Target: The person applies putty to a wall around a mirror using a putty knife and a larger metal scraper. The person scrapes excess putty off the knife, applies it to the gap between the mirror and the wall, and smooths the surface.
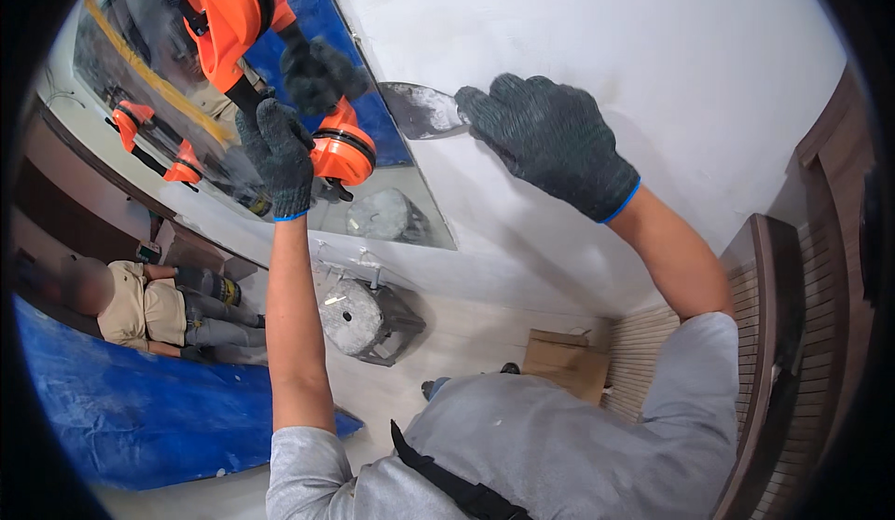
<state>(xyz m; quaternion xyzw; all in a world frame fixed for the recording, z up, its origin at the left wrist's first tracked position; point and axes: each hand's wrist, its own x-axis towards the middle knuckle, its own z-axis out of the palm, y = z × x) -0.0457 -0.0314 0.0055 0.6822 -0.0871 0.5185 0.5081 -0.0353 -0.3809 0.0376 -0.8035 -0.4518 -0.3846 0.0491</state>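
A mirror stands against the white wall, reflecting a blue sheet and a dark glove. An orange double-cup suction lifter with a black handle is on its face. My left hand, in a dark knitted glove with a blue cuff, is closed round that handle. In my right hand, gloved alike, is a putty knife. Its smeared metal blade lies at the mirror's right edge; the fingers hide its handle. I cannot tell whether the blade tip goes behind the edge.
Another orange suction lifter and a yellow strip show farther left. Below the mirror stands a dusty stool. A person is at the left, beside a blue sheet. Cardboard lies near the slatted panel at right.
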